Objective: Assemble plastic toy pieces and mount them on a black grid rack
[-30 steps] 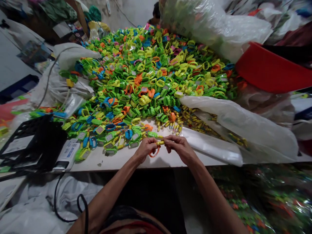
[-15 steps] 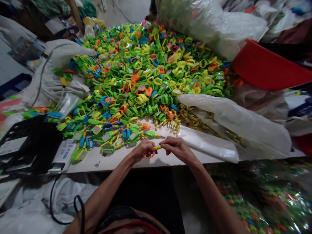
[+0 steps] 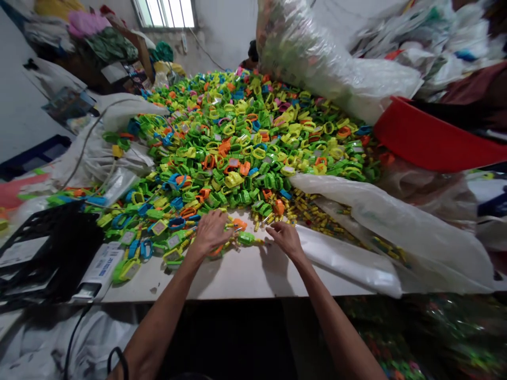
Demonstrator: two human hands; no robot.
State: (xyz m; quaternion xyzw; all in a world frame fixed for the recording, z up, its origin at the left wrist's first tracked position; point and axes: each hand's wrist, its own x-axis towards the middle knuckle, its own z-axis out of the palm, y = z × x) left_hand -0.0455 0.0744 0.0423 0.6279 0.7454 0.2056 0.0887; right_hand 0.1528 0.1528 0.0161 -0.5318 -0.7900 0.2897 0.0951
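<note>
My left hand [image 3: 213, 230] is over the near edge of a heap of toy wristwatches [image 3: 237, 158] in green, yellow, orange and blue. Its fingers are stretched out and the thumb stands apart; an orange watch band [image 3: 216, 251] shows beneath the palm. My right hand [image 3: 287, 238] hovers at the near end of some small yellow tubes with clear tips [image 3: 259, 224], fingers bent and slightly apart, and I see nothing held in them. Between the hands a green watch [image 3: 246, 238] with a yellow tube on its end lies on the white table [image 3: 241, 274].
More yellow tubes [image 3: 317, 214] spill from a clear plastic bag [image 3: 380, 211] at right. A red basin [image 3: 431, 137] stands behind it. Black trays [image 3: 47, 248] and a white box [image 3: 101, 269] sit at left. Behind the heap, a person's head [image 3: 252, 51] shows.
My hands have parted and reached forward; the left moved left onto the heap. The orange watch band and yellow tube between my fingers have been let go. The view has tilted up.
</note>
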